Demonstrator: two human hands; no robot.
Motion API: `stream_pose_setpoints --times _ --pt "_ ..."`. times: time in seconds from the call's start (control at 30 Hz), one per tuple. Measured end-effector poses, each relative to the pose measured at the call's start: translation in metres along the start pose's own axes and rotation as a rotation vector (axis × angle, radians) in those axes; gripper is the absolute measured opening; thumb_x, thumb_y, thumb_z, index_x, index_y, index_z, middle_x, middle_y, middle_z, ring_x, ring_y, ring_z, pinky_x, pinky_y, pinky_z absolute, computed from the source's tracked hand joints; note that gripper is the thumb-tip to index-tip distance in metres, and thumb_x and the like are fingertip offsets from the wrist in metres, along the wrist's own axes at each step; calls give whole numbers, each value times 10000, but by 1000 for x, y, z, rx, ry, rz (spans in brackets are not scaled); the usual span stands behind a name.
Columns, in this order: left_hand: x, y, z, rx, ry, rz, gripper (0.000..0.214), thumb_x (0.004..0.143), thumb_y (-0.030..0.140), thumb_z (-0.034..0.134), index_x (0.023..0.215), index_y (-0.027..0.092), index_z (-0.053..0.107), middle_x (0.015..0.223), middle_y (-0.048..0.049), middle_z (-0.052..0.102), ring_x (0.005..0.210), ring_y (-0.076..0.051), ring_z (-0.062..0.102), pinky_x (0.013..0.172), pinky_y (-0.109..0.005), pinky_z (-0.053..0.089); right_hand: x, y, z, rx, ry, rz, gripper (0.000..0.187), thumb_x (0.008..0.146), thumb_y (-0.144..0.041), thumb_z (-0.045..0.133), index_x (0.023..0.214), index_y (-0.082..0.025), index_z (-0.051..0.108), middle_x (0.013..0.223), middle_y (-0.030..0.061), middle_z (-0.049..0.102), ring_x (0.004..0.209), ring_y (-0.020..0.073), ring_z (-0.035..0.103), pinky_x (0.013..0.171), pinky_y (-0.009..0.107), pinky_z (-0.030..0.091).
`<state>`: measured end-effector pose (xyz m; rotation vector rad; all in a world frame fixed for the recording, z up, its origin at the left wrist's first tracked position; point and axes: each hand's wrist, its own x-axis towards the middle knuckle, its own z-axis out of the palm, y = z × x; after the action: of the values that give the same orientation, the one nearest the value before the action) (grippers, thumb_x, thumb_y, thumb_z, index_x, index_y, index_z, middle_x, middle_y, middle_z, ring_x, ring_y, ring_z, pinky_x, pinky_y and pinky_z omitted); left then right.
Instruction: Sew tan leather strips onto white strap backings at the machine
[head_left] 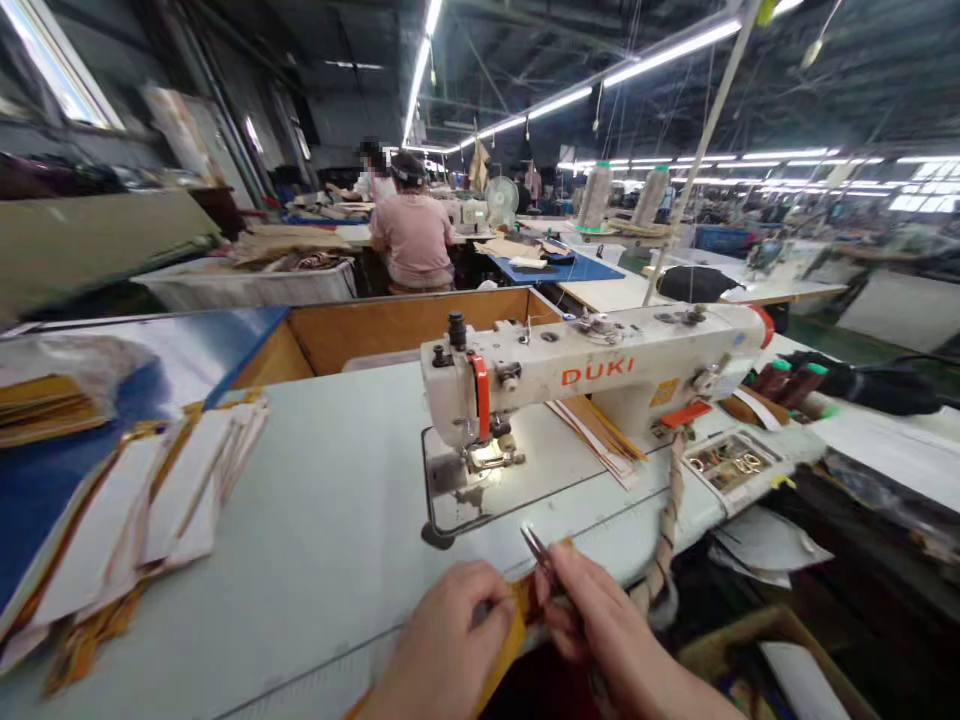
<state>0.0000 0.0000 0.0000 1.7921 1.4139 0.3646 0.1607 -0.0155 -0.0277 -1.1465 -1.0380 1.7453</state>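
Observation:
My left hand (450, 640) is closed on a strip of yellow-tan material (517, 625) at the near edge of the sewing table (322, 530). My right hand (600, 630) is closed round small thread snips (536, 548), whose blades point up at the strip's end. Both hands sit just in front of the white DUKI sewing machine (592, 375), whose needle area (487, 455) is lit.
A fan of white and tan cut pieces (142, 520) lies at the left. More pieces (600, 435) rest under the machine arm. A small parts tray (731, 465) and thread spools (787, 380) stand at the right. A seated person (412, 240) works at a station further back.

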Motion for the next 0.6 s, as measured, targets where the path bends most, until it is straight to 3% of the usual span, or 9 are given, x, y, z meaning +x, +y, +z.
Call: stream_pose_setpoints --times 0.1,0.2,0.33,0.6 --pt "-2 2 0 36 17 44 179 800 227 401 666 199 517 804 -51 614 839 -220 567 786 -353 414 -5 -12 -2 -253 33 -184 395 911 -568 431 921 -182 515 708 -28 413 646 115 379 594 234 328" --pt "-6 3 -3 60 25 133 202 814 227 420 678 205 568 829 -42 636 877 -220 570 819 -352 413 -4 -21 -6 -481 22 -208 223 867 -390 543 800 -180 512 722 -24 441 703 127 400 648 244 333" --pt "-9 -3 -12 49 60 234 220 828 276 462 686 235 625 968 -25 664 971 -220 566 895 -359 397 2 -30 -14 -621 17 -205 215 823 -284 566 671 -189 448 614 -53 400 617 111 375 578 230 300" --pt "-1 -8 -19 -23 39 105 206 775 327 488 653 228 622 1072 -42 657 1037 -254 564 950 -424 376 5 -29 -12 -683 83 -244 181 841 -282 547 705 -193 469 640 -40 476 634 121 435 592 227 326"
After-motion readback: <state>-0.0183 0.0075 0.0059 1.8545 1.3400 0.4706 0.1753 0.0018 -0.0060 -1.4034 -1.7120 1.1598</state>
